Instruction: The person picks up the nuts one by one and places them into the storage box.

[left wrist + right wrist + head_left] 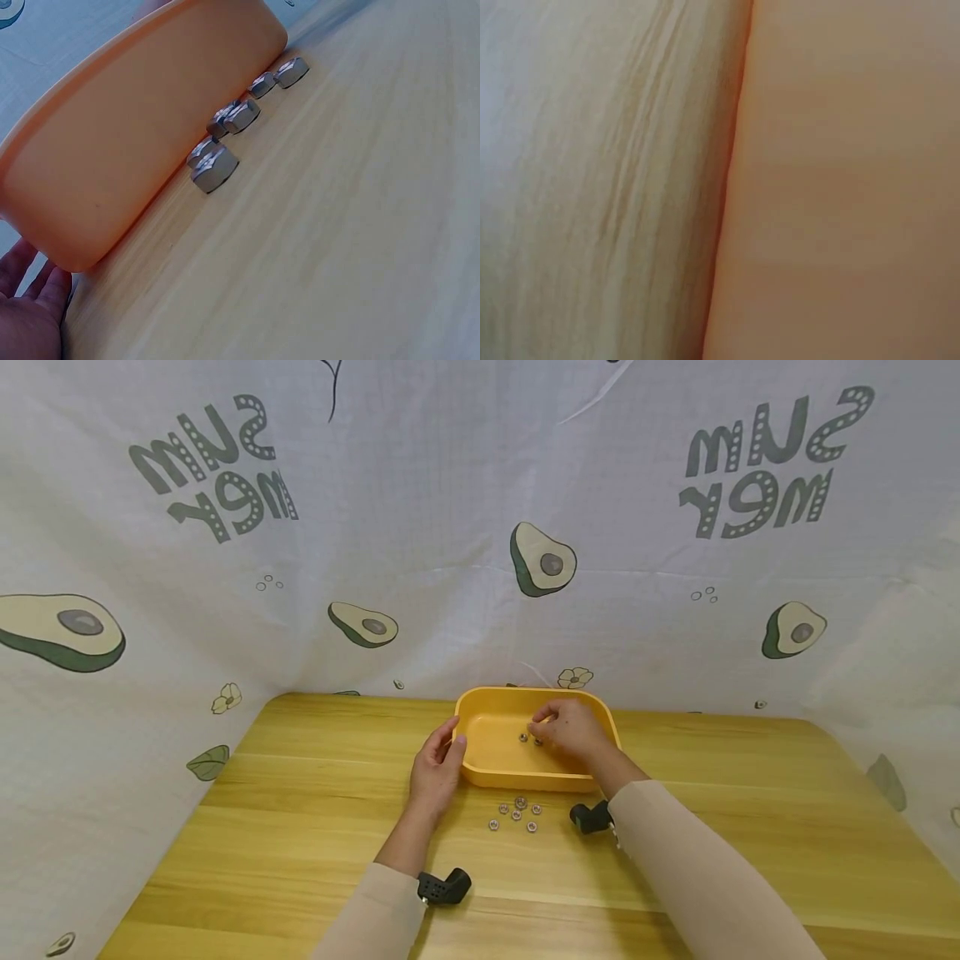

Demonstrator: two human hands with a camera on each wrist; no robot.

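Note:
A yellow plastic tray point(487, 777) stands at the back of the table, orange-looking in both wrist views. My left hand point(437, 772) rests at its left end, fingers nearly straight and thumb apart; in the left wrist view those fingers point(52, 292) are against the tray's corner. My right hand point(573, 729) reaches over the right side into the tray, its fingers bent down close to small metal hex nuts point(523, 737). Whether a nut is between those fingertips is too small to tell. The right wrist view shows only the tray wall point(840, 180) and table, no hand.
Several more hex nuts point(517, 815) lie on the wooden table point(300, 827) in front of the tray, close to its wall in the left wrist view. Behind the table hangs a white cloth point(450, 527) printed with avocados. Each wrist wears a black camera point(444, 887).

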